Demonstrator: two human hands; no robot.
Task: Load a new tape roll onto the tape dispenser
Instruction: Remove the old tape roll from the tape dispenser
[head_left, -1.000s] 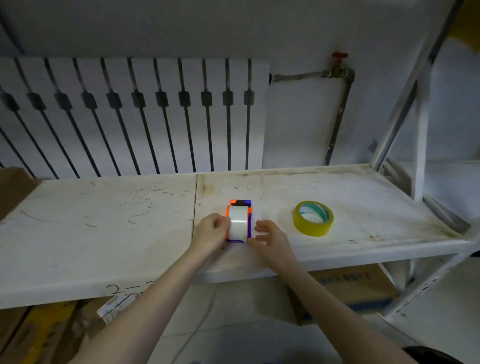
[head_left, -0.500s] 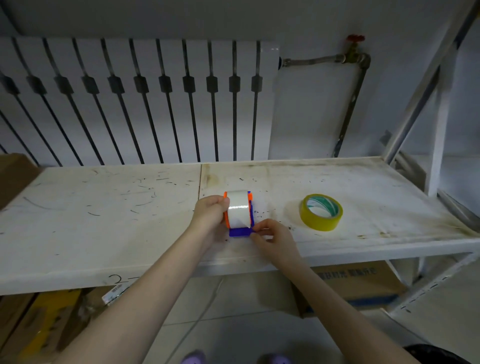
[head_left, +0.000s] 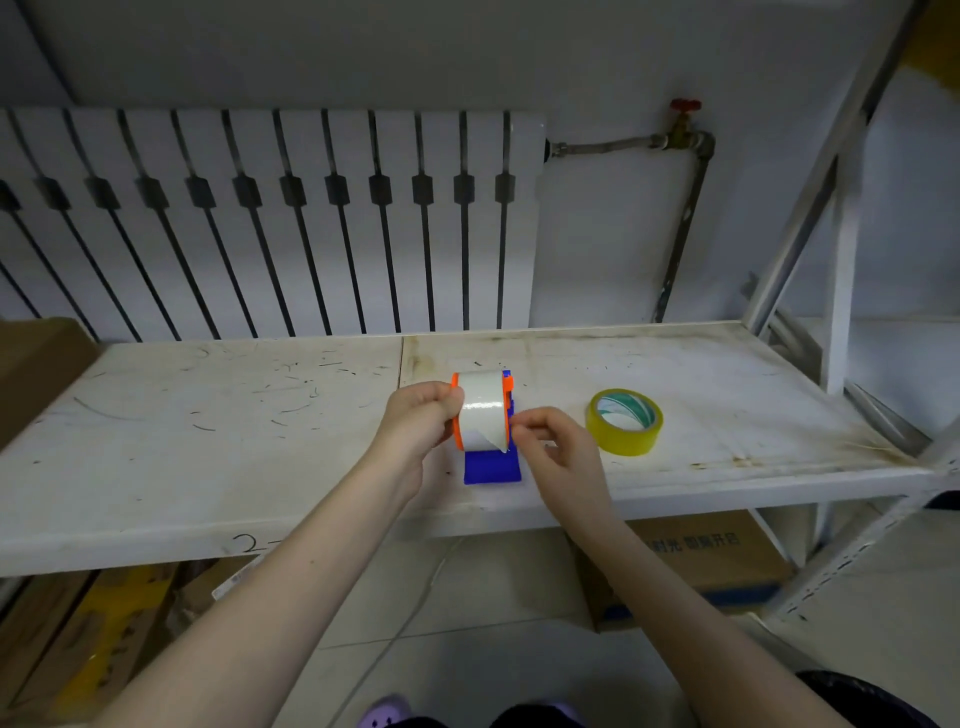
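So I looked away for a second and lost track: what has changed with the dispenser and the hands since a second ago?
The blue and orange tape dispenser was lying flat on the shelf; now it is tipped up on end. The left hand has kept hold of its side. The right hand has moved up and now pinches the loose end of the white tape roll. The yellow tape roll has not moved.

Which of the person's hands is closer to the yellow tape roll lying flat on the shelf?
The right hand: it sits just left of the yellow tape roll, not touching it. The left hand is farther left, beyond the orange-and-blue dispenser.
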